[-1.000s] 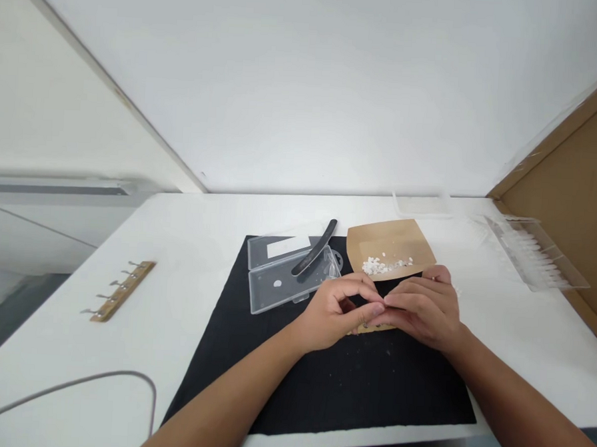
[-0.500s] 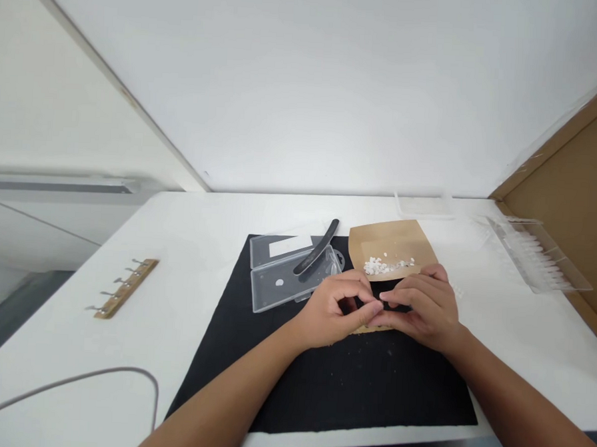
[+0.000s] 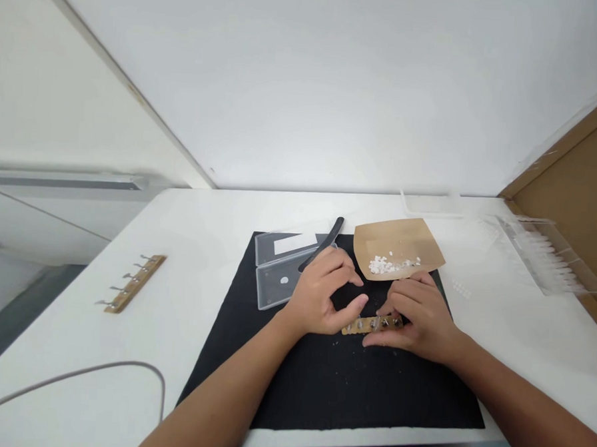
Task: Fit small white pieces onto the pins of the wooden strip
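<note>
My left hand [image 3: 323, 293] hovers over the black mat [image 3: 320, 391], thumb and fingers apart with nothing between them. Just right of it lies a short wooden strip [image 3: 352, 328] with small metal clips and bits of clear plastic along it. My right hand [image 3: 416, 316] grips this strip near its right part, thumb on the near side and fingertips on the far side. My fingers and palm partly hide its right end. Behind the right hand sits a brown paper tray [image 3: 398, 235] holding white chips [image 3: 382, 264] that look like small nail tips.
An open clear plastic case [image 3: 270, 289] lies left, with a dark curved nail file [image 3: 334, 231] across it. A second wooden strip with upright clips [image 3: 135, 285] stands far left. Clear tips in a plastic box [image 3: 542, 253] lie right. A grey cable [image 3: 121, 363] curves at front left.
My hands have come apart: the left moved left and opened, while the right lowered onto the wooden strip, which shows more now. The whole view shifted slightly.
</note>
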The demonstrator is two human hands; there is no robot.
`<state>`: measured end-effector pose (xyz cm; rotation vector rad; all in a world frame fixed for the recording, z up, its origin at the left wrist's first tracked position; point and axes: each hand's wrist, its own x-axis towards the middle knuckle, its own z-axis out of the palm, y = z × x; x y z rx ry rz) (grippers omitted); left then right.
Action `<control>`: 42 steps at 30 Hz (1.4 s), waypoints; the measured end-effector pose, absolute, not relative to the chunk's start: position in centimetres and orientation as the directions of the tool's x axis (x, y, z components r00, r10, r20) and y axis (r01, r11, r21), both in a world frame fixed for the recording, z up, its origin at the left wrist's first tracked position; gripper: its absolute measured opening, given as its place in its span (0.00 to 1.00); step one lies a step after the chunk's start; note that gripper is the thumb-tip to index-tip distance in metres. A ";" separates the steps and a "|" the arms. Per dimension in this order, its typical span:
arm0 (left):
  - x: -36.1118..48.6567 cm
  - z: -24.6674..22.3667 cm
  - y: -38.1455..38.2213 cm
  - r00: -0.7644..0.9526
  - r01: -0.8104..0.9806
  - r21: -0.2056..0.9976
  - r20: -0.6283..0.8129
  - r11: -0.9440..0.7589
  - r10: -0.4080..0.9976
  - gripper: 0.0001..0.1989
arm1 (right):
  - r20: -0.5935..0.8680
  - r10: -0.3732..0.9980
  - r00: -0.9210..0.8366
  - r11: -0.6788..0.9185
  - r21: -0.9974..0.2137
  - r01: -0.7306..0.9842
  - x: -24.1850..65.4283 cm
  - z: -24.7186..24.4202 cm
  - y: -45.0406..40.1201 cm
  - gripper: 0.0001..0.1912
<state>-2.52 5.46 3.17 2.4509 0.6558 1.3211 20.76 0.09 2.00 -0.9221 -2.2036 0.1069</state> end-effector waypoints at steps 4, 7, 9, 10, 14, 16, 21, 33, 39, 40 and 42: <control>-2.4 3.3 5.3 0.523 0.261 0.391 0.712 -0.883 0.470 0.06 | 0.591 0.664 -0.458 0.715 -0.325 0.619 20.7 1.5 0.0 0.27; -2.5 3.3 5.3 0.535 0.271 0.381 0.704 -0.884 0.468 0.06 | 0.583 0.672 -0.457 0.707 -0.321 0.630 20.7 1.1 0.1 0.28; -2.5 3.2 5.3 0.533 0.272 0.373 0.709 -0.887 0.462 0.07 | 0.585 0.667 -0.460 0.710 -0.313 0.631 20.7 1.0 0.1 0.28; -2.5 3.1 5.3 0.532 0.271 0.369 0.712 -0.889 0.458 0.08 | 0.585 0.665 -0.464 0.712 -0.309 0.631 20.7 1.0 0.1 0.28; -2.6 3.0 5.4 0.534 0.271 0.365 0.712 -0.891 0.455 0.07 | 0.576 0.666 -0.474 0.712 -0.302 0.634 20.7 1.0 0.1 0.28; -2.6 3.1 5.3 0.537 0.275 0.368 0.707 -0.888 0.460 0.07 | 0.572 0.671 -0.472 0.709 -0.308 0.634 20.6 1.0 0.1 0.28; -2.5 3.3 5.2 0.550 0.276 0.368 0.697 -0.888 0.460 0.05 | 0.560 0.681 -0.472 0.704 -0.321 0.634 20.6 0.8 0.1 0.27; -2.1 3.1 5.3 0.697 0.082 0.485 0.597 -0.871 0.398 0.05 | 0.535 0.691 -0.486 0.701 -0.335 0.629 20.5 0.8 0.2 0.24; -2.2 3.2 5.3 0.758 0.049 0.544 0.526 -0.838 0.386 0.07 | 0.507 0.712 -0.486 0.688 -0.360 0.631 20.4 0.6 0.1 0.21; -2.2 3.3 5.3 0.765 0.040 0.542 0.524 -0.839 0.375 0.07 | 0.500 0.715 -0.488 0.685 -0.363 0.632 20.4 0.6 0.1 0.20; -2.1 3.4 5.2 0.775 0.025 0.534 0.524 -0.845 0.353 0.07 | 0.489 0.721 -0.490 0.680 -0.368 0.634 20.4 0.5 0.1 0.20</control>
